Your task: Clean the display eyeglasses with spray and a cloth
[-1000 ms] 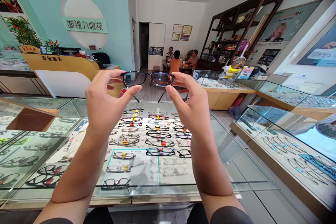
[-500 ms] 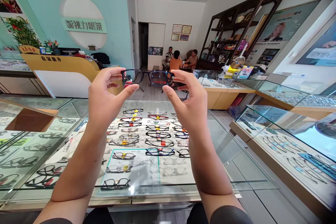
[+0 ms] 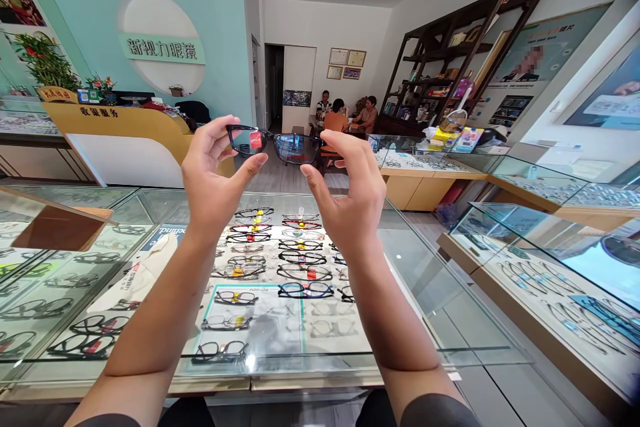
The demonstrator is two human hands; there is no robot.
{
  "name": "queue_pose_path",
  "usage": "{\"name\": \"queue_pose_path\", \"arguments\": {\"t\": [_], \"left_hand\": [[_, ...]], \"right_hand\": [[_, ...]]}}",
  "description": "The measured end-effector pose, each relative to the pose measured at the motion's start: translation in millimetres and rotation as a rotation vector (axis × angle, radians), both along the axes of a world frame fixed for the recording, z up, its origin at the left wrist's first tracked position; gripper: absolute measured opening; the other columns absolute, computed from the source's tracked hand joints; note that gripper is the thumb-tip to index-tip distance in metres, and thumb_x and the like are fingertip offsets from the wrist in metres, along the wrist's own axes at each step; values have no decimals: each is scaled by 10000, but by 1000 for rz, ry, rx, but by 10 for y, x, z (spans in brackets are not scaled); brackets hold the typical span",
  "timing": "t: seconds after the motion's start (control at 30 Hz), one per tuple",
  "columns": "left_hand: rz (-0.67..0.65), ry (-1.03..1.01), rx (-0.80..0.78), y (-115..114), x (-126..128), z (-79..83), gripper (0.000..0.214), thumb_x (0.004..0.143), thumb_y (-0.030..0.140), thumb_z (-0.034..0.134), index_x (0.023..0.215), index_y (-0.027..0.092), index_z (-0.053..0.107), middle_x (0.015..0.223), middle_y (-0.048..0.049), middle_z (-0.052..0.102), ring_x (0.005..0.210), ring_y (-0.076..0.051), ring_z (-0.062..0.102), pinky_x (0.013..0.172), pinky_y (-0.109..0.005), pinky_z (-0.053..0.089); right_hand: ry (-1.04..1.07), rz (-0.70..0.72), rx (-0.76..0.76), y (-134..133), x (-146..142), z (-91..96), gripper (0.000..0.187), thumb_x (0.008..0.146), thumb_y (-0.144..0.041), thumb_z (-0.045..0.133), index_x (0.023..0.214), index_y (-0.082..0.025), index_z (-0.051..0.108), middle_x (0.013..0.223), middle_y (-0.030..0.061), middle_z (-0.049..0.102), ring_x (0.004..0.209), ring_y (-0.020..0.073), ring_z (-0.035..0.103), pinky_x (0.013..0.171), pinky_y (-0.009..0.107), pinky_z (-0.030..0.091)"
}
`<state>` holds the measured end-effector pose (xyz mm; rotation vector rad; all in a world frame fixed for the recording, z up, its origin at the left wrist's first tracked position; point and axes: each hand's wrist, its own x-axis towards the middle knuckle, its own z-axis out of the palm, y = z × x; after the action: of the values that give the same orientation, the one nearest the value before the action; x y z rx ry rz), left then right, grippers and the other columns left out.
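I hold a pair of dark-framed glasses (image 3: 274, 144) up in front of me with both hands, above a glass display counter (image 3: 430, 293). My left hand (image 3: 213, 177) pinches the left end of the frame between thumb and fingers. My right hand (image 3: 347, 197) grips the right end, fingers curled over the top. A red tag shows behind the left lens. The frame sits tilted, its left side slightly higher. Inside the counter below lie several rows of glasses (image 3: 295, 260).
A yellow reception desk (image 3: 125, 123) stands at the back left, a dark wooden shelf unit (image 3: 445, 60) at the back right. Three people (image 3: 343, 113) sit at a table far back. More glass cases (image 3: 550, 253) run along the right; a wooden mirror stand (image 3: 60, 227) sits at left.
Both hands have raised the glasses a little and shifted them left; the frame has turned so the red tag now shows through the left lens.
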<state>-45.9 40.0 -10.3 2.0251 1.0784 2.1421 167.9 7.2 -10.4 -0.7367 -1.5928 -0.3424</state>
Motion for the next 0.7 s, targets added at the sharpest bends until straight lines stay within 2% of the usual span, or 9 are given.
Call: {"name": "queue_pose_path", "arguments": {"t": [0.2,0.33,0.43,0.53,0.6,0.7], "left_hand": [[102,-49,89,-38,53,-50,754,888,765,818,1479,339,621,1544,-70,665,1533,-407,584,1160,-629,575],[175,-29,128,-56,78,-76,756,874,719,862,1506,392,605,1571,-84,640,1547,-394,566,1178,-617,579],[169,-32,135,-31,68,-98,795,859,759,855,1517,396,597,1588,-89,614,1609,-403,498,1182,-622,572],[128,-45,149,7,53,-128,826,880,813,804,1524,340,595,1616,-102,575,1670,-441,403,1175,-662,544],[123,-46,169,28,59,-146,830,890,814,793,1535,337,578,1650,-104,546,1675,-437,396,1182,-667,535],[134,-47,179,42,96,-158,809,898,776,805,1563,405,532,1678,-94,536,1646,-396,460,1222,-643,533]], "right_hand": [[84,113,-104,69,17,-27,424,1080,-456,641,1489,-350,666,1501,112,717,1426,334,657,1081,560,653],[127,169,-191,95,24,-41,486,1071,-502,649,1538,-369,652,1555,104,703,1442,331,660,1095,554,644],[152,188,-198,106,24,-45,472,1118,-509,556,1552,-356,660,1535,105,730,1408,302,698,1106,536,644],[167,188,-185,111,27,-44,469,1160,-497,451,1530,-341,694,1497,101,760,1390,275,719,1117,515,643],[184,190,-181,105,31,-39,457,1159,-493,462,1504,-339,718,1485,97,768,1377,270,729,1108,505,647],[209,199,-186,86,35,-24,433,1144,-488,510,1475,-332,741,1453,95,782,1346,271,744,1087,498,653]]}}
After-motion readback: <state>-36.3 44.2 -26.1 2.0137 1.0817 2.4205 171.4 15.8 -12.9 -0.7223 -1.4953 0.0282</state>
